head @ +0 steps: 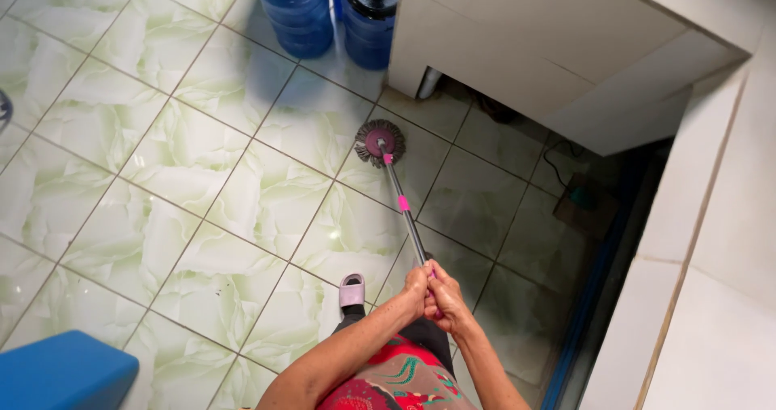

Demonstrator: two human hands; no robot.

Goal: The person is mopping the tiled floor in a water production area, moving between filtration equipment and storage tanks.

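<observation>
Head view: the left hand point(416, 285) and the right hand point(444, 297) are both clamped on the grey metal mop handle with pink collars point(404, 212). Its round grey-fringed mop head point(380, 142) lies flat on the pale green marbled tile floor point(186, 159), near two blue water jugs point(299, 10). Mopping well probably means keeping the head flat and the pressure even.
</observation>
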